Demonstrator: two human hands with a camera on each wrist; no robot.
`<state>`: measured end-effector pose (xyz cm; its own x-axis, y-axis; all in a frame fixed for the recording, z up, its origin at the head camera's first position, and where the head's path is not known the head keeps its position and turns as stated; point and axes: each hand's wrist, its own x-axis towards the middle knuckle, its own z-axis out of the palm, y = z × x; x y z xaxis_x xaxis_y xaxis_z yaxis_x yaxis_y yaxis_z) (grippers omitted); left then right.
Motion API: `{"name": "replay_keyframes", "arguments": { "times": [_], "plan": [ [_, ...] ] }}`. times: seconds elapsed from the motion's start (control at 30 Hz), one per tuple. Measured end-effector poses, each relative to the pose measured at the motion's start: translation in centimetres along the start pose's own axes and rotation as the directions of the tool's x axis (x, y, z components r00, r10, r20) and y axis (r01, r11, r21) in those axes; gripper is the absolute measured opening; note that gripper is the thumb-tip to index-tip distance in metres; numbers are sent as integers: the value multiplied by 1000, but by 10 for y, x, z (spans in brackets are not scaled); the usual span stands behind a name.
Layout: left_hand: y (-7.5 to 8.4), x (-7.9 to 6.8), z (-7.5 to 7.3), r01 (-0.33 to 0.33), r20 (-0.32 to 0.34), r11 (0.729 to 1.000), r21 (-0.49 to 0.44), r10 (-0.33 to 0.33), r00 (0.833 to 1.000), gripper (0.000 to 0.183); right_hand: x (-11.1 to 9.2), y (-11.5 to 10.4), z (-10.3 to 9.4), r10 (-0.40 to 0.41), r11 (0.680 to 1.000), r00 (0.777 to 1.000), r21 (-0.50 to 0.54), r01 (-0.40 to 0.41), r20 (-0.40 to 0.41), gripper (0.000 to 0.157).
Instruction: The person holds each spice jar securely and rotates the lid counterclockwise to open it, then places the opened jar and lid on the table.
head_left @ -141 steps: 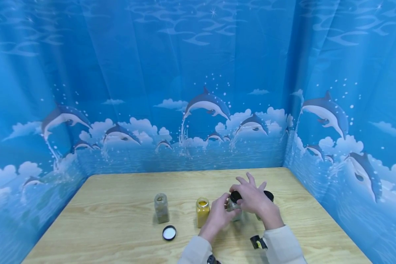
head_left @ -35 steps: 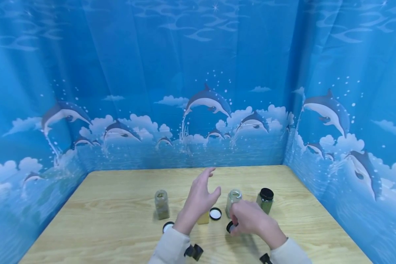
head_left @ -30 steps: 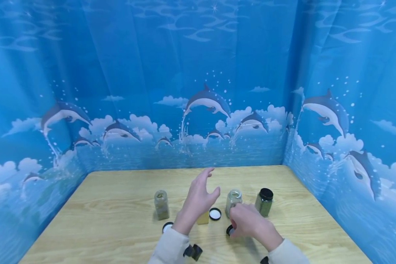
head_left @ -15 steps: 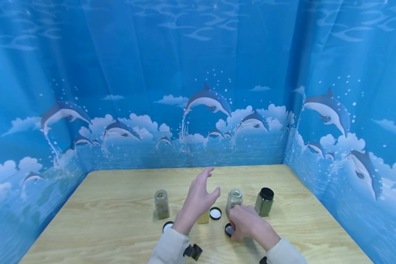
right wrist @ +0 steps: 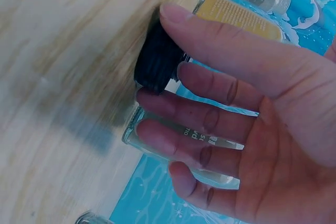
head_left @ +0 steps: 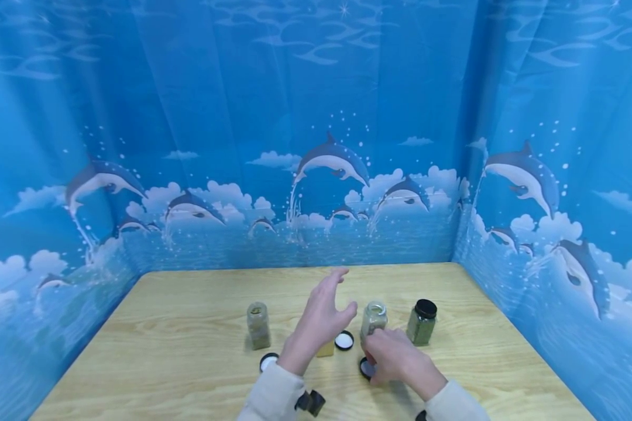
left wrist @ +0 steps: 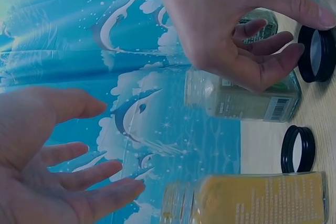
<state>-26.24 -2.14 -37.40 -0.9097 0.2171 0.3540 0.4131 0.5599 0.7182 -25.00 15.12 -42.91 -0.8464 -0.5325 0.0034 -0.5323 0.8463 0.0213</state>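
My right hand (head_left: 395,354) pinches a black screw lid (right wrist: 157,53) between thumb and fingertips, low at the tabletop. The lid's pale inside faces up in the head view. Just behind it stands an uncapped glass jar (head_left: 374,316) with pale greenish-grey contents, its lower part covered by the right hand. My left hand (head_left: 318,321) hovers with fingers apart and nothing in its grasp. Below it is an uncapped jar of yellow powder (left wrist: 262,198), mostly hidden from the head view. Beside that jar lies another black lid (head_left: 343,340), white inside up.
At left stands an uncapped jar (head_left: 258,327) with greyish-brown contents, a black lid (head_left: 267,362) in front of it partly behind the left sleeve. A capped jar with green contents (head_left: 422,321) stands at right. Dolphin-print curtains border the wooden table (head_left: 189,316).
The lid of the jar near my right hand has come off and moved down in front of it. My left hand has let go of that jar and moved left, above the yellow one.
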Motion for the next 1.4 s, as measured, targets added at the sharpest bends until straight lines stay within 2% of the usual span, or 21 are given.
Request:
{"name": "replay_keyframes", "arguments": {
  "times": [0.2, 0.3, 0.43, 0.6, 0.7, 0.83, 0.93, 1.03, 1.17, 1.3, 1.4],
  "plan": [
    [6, 1, 5, -43, 31, 999, 0, 43, 999, 61, -3, 2, 0, -21, 1000, 999, -16, 20, -29, 41],
    [8, 1, 8, -72, 34, 997, 3, 72, 997, 61, -8, 5, -5, -13, 1000, 1000, -1, 13, -18, 40],
    [10, 1, 11, -95, 44, 995, 12, 94, 995, 61, -19, 13, -22, 21, 998, 1000, 53, -21, -6, 35],
    [16, 1, 13, -95, 82, 995, 4, 94, 992, 60, -37, 34, -51, 76, 994, 995, 87, -70, -68, 27],
    [23, 1, 19, -100, 108, 995, -6, 100, 989, 58, -45, 48, -65, 153, 985, 984, 96, -144, -94, 16],
    [33, 1, 35, -139, 140, 990, 21, 134, 981, 58, -52, 67, -74, 193, 980, 965, 92, -179, -177, 12],
    [40, 3, 51, -173, 165, 984, 47, 163, 973, 60, -56, 80, -75, 188, 982, 950, 67, -177, -248, 19],
    [44, 7, 68, -168, 185, 984, 55, 155, 970, 61, -58, 90, -75, 198, 980, 939, 56, -190, -282, 23],
    [46, 13, 93, -114, 189, 991, 63, 101, 977, 62, -59, 100, -77, 234, 972, 939, 71, -223, -254, 27],
    [50, 22, 115, -78, 160, 992, 99, 61, 985, 64, -59, 105, -80, 278, 959, 938, 114, -259, -209, 30],
    [51, 29, 129, -26, 137, 991, 128, 9, 991, 65, -58, 108, -82, 302, 950, 934, 147, -277, -193, 32]
  ]
}}
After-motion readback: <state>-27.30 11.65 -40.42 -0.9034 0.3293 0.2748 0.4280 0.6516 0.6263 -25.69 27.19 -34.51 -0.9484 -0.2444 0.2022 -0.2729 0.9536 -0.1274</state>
